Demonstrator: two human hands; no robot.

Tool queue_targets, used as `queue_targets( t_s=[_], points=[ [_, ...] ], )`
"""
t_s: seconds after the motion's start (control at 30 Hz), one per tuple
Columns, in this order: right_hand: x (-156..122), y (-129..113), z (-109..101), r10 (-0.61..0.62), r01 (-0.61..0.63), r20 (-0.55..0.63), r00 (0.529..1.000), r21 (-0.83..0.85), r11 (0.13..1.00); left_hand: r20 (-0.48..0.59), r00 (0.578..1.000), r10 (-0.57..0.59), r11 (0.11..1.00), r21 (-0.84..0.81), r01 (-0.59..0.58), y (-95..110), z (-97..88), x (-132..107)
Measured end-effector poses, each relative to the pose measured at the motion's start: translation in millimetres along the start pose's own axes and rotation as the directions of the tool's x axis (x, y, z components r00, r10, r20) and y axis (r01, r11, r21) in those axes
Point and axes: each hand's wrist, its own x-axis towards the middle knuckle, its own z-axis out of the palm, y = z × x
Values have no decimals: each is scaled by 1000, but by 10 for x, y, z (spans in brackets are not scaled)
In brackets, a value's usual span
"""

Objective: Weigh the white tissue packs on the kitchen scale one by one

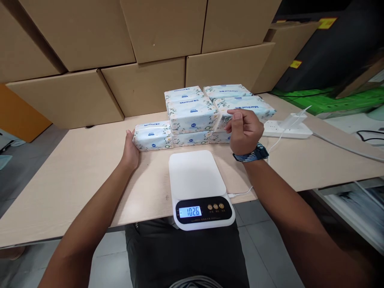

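Several white-and-blue tissue packs (192, 115) are stacked at the back of a pale wooden table (75, 176). My left hand (130, 150) rests against the left end of the single low pack (153, 136), fingers curved round its edge. My right hand (244, 130), with a dark wristband, pinches the near end of a tilted upper pack (244, 106) on the right side of the stack. A white kitchen scale (199, 188) stands in front of the stack at the table's near edge, its platform bare and its lit display reading 102.6.
Large cardboard boxes (141, 84) form a wall behind the table. A white power strip (286, 129) with a plugged-in adapter and cables lies to the right of the stack. A green surface (336, 100) and dark shelving stand at the far right.
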Motion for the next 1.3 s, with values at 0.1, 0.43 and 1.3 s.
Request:
queue_targets(
  t_s=[0.1,0.43,1.3],
  points=[
    [-2,-20,0,-2,2,5,1000,3,1000,19,1000,4,1000,-1,-4,6,7,-9],
    [-10,-35,6,-1,0,29,1000,6,1000,56,998,29,999,-16,-28,8,27,-23],
    [-126,-144,-80,-37,54,166,985,-99,994,32,999,27,999,-21,-27,42,70,-112]
  ],
)
